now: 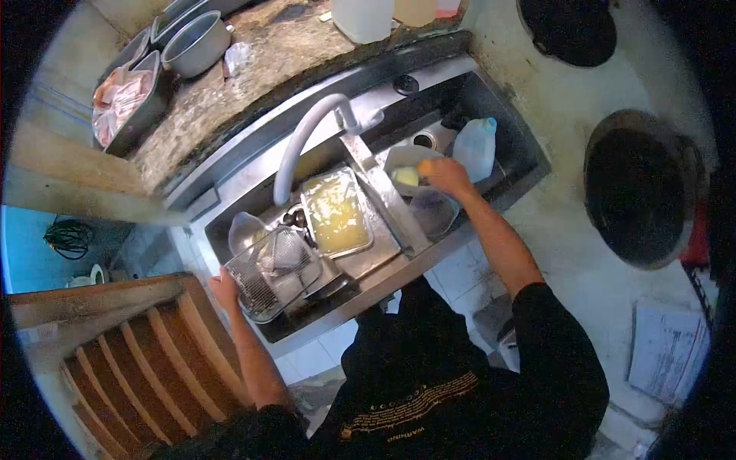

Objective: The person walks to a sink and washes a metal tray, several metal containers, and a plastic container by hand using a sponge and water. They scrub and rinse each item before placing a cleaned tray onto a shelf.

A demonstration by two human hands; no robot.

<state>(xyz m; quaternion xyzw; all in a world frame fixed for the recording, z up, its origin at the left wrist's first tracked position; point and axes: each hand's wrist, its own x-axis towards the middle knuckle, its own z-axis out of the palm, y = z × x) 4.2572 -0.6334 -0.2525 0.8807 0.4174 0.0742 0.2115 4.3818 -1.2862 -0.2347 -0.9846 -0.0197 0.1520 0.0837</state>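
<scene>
So my right hand (445, 176) was curled round a yellowish sponge (406, 178) at a tub (395, 158). Left hand (225, 290) gripped the wire basket's (253, 285) outer edge, across the sink divider (386, 195), sponge well off to its right.

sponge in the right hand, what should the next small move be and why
Probably carry the yellow sponge across to the mesh basket. The right hand has the sponge at the pale container, well away from the basket, while the left hand already holds the basket by its edge.
</scene>
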